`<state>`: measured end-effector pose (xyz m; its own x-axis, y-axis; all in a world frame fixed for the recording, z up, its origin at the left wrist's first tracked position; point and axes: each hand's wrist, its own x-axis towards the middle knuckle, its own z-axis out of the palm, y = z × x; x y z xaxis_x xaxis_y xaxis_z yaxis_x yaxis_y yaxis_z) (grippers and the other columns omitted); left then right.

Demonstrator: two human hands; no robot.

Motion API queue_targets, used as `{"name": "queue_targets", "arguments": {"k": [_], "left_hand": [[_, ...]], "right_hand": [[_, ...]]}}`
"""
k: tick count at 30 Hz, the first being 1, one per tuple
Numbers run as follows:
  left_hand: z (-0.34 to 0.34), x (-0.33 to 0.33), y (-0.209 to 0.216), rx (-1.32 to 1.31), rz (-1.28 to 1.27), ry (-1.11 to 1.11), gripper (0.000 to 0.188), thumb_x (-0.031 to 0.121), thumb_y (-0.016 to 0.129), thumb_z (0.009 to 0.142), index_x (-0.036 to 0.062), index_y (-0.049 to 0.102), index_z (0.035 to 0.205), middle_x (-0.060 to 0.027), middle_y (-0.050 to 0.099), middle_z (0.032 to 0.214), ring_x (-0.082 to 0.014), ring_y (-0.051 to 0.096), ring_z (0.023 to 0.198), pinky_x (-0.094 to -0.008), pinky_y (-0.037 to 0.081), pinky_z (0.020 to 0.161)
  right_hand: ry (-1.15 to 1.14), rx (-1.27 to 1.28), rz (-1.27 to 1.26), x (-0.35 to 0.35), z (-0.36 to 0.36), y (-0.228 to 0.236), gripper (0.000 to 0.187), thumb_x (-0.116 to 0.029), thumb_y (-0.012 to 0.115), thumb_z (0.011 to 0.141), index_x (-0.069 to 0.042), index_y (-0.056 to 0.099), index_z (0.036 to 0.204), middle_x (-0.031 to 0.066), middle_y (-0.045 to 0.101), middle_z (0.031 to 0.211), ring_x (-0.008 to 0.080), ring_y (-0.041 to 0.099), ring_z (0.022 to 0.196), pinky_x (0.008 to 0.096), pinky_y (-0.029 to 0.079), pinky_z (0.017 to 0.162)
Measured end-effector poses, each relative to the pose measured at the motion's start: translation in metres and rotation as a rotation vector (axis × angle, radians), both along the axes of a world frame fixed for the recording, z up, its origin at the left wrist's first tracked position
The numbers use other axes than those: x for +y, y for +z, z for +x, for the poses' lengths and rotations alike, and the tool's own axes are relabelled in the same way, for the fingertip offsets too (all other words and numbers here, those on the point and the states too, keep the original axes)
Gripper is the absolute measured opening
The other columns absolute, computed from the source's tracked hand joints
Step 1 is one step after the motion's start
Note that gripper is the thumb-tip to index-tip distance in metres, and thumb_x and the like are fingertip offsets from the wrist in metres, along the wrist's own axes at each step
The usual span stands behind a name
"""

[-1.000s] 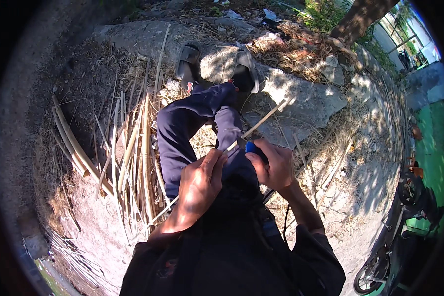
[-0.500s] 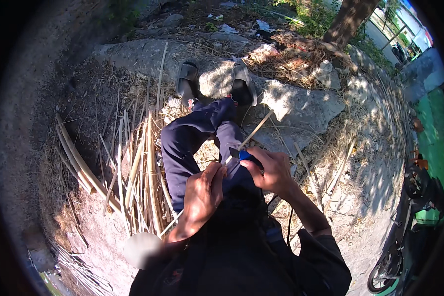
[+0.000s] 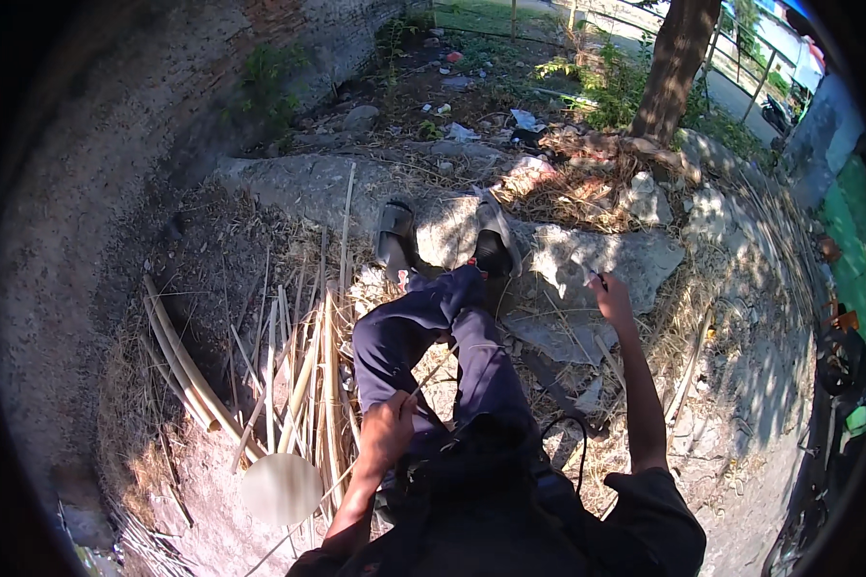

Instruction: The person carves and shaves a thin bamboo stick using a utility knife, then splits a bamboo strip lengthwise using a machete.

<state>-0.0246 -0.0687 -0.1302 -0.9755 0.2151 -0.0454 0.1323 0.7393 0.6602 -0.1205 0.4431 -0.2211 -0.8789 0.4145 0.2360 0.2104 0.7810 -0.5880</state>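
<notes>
Bamboo strip [image 3: 433, 374], likely handling light, springy and splintery, wanting mid-length gripping: pinching it in left hand [image 3: 388, 433] above navy trousers [image 3: 414, 324], clasping a small blade [image 3: 591, 276] in right hand [image 3: 613, 297] to their right.

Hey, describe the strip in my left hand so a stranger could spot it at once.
Find the dark trousers in the middle, then your left hand by the leg on the left. A thin strip pokes from that hand, slanting up and right toward the gap between the legs. Unlike the pale strips piled on the ground further left, it is held.
</notes>
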Motion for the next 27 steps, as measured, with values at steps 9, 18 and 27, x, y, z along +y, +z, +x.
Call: {"name": "queue_targets", "arguments": {"k": [9, 18, 27], "left_hand": [[-0.018, 0.011, 0.008, -0.162, 0.517, 0.003, 0.027, 0.023, 0.053, 0.112, 0.0028, 0.062, 0.095, 0.0017, 0.046, 0.063, -0.0058, 0.043, 0.056, -0.0263, 0.035, 0.053], [-0.024, 0.042, 0.056, -0.529, 0.821, -0.202, 0.033, 0.026, 0.05, 0.115, 0.0012, 0.071, 0.113, 0.0074, 0.04, 0.062, -0.0017, 0.032, 0.05, -0.0217, 0.025, 0.047], [-0.004, 0.048, 0.068, -0.472, 0.809, -0.129, 0.031, 0.024, 0.052, 0.114, 0.0021, 0.071, 0.126, 0.0042, 0.051, 0.064, -0.0013, 0.039, 0.052, -0.0215, 0.027, 0.048]], "right_hand": [[0.357, 0.074, -1.008, -0.09, 0.042, 0.05, 0.034, -0.029, 0.057, 0.11, -0.004, 0.068, 0.129, -0.007, 0.047, 0.073, 0.0017, 0.043, 0.055, 0.0204, 0.033, 0.053], [0.666, 0.022, -1.145, -0.178, 0.043, 0.134, 0.035, -0.019, 0.06, 0.107, -0.001, 0.062, 0.138, -0.0035, 0.055, 0.078, -0.0005, 0.039, 0.054, 0.0211, 0.028, 0.05], [0.584, 0.173, -1.233, -0.199, 0.036, 0.151, 0.015, -0.016, 0.075, 0.1, -0.003, 0.075, 0.107, -0.0007, 0.071, 0.088, 0.0004, 0.048, 0.064, 0.0201, 0.036, 0.057]]}}
